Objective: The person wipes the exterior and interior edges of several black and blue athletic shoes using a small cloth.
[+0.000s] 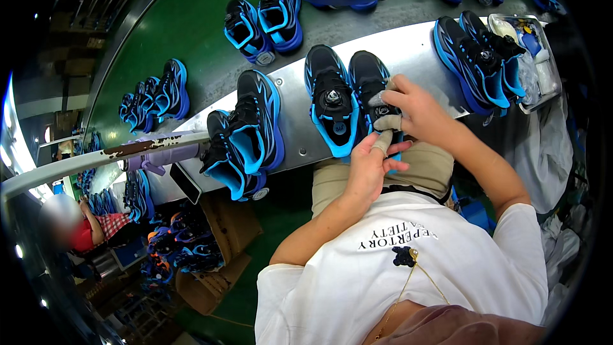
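Two black sneakers with blue soles and lining stand side by side before me on the metal table. The left sneaker shows a round dial on its tongue. My right hand bends over the right sneaker, fingers closed at its tongue and dial, which they partly cover. Pale finger cots sleeve some of its fingertips. At that shoe's heel is my left hand, its fingers apart and its cot-covered index finger reaching up to the right hand's fingers. Both hands hide much of the heel.
Another sneaker pair stands left on the metal table; one more pair is right, beside a tray of small parts. Beyond runs a green surface with more shoes. A painted rail and purple bottle lie left.
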The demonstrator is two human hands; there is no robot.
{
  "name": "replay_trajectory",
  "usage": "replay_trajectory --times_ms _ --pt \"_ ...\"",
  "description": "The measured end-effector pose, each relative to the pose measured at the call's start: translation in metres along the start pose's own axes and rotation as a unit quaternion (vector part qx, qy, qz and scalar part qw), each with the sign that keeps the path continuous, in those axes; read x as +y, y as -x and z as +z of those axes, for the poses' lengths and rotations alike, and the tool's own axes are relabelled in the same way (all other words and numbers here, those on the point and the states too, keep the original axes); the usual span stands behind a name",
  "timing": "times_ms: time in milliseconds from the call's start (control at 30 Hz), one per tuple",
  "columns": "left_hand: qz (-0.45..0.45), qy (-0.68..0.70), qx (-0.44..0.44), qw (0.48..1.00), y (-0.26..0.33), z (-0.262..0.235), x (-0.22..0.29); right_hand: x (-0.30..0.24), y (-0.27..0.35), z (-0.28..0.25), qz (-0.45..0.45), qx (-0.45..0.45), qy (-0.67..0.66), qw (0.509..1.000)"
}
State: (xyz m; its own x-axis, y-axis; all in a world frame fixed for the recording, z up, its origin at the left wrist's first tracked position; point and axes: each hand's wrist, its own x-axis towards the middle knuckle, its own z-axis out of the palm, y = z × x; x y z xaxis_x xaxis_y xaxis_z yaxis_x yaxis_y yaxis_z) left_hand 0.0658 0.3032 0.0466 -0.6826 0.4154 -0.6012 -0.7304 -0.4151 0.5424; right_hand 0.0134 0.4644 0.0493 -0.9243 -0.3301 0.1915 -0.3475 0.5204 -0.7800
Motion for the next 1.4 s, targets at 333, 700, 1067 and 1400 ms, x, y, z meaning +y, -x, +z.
replay_trajectory --times_ms 333,700,1067,1400 --pt "-0.084 -0.381 -0.101 0.915 0.020 -0.009 0.091 0.022 -0.001 -0.013 0.075 0.009 -0.052 0.996" --pt "0.268 -0.587 -0.068 0.760 -0.041 -0.047 0.122 0.065 -0.116 0.056 0.027 -0.006 -0.022 0.999" --pt "0.243 -0.602 -0.024 0.760 -0.039 -0.048 0.124 0.068 -0.143 0.097 0.100 -0.137 0.027 0.985" --pt "0.157 -0.527 -0.083 0.831 -0.046 -0.056 0.124 0.063 -0.143 0.097 0.091 -0.121 0.017 0.988"
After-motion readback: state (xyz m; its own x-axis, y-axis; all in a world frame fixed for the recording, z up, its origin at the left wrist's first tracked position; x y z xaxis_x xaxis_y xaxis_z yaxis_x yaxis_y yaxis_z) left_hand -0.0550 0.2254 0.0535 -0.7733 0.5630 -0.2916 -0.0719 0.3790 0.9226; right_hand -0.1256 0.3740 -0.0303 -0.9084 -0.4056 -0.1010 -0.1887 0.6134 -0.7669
